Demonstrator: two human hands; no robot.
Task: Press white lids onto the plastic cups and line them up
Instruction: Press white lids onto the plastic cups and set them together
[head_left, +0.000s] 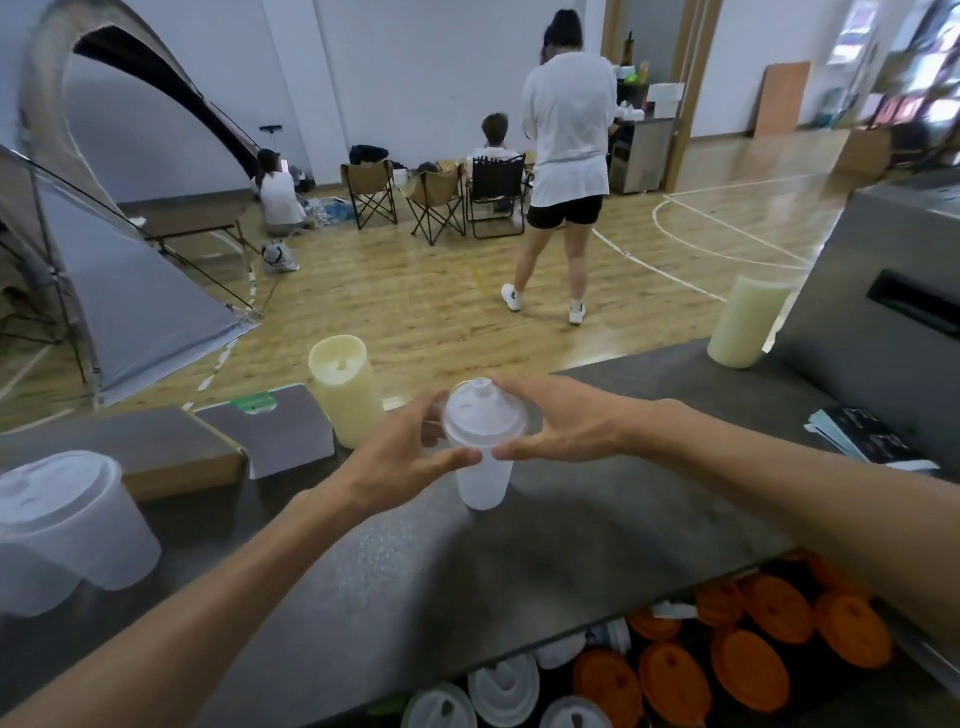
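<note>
A clear plastic cup (483, 483) stands upright on the grey counter (597, 530), with a white lid (483, 415) on its rim. My left hand (400, 457) and my right hand (566, 421) flank the lid, each pinching its edge between thumb and fingers. Two lidded cups (62, 525) stand at the near left edge of the counter. Two cups filled with pale yellow liquid stand farther off: one (345, 395) just left of my hands, the other (748, 322) at the far right.
Below the counter's near edge lie several white lids (504, 686) and several orange lids (763, 660). A brown box (171, 452) and a grey board (280, 431) sit at the left. A grey machine (883, 312) stands at the right. Beyond are tents, chairs and people.
</note>
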